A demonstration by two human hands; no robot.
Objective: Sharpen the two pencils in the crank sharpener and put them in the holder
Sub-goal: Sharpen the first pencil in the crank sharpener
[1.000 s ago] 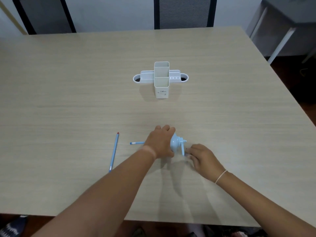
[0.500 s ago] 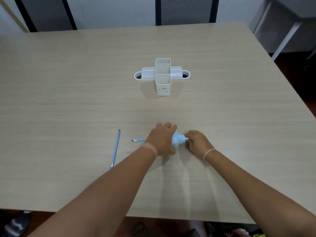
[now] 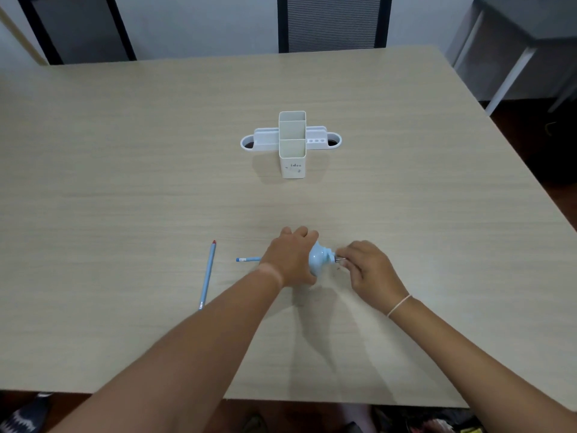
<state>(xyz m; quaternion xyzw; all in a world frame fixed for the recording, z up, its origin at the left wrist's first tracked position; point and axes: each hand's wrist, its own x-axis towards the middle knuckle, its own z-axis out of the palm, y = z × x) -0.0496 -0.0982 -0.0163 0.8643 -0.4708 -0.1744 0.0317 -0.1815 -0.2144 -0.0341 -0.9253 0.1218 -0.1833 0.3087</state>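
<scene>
Left hand (image 3: pixel 292 260) grip clenched over blue sharpener (image 3: pixel 318 260); inserted pencil (image 3: pixel 248 259) protrudes left. Right hand (image 3: pixel 371 270) pinches crank. Second pencil (image 3: pixel 207 275) on table (image 3: pixel 125 182), apart.

left hand (image 3: pixel 292 260): curled, palm down, gripping | right hand (image 3: pixel 370 270): fingers pinched | forearms: extended forward

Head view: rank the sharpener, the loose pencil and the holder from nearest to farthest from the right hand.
1. The sharpener: beside the right hand, whose fingers are at its crank.
2. The loose pencil: flat on the table, off to the left beyond the left hand.
3. The holder: upright, far across the table.
</scene>
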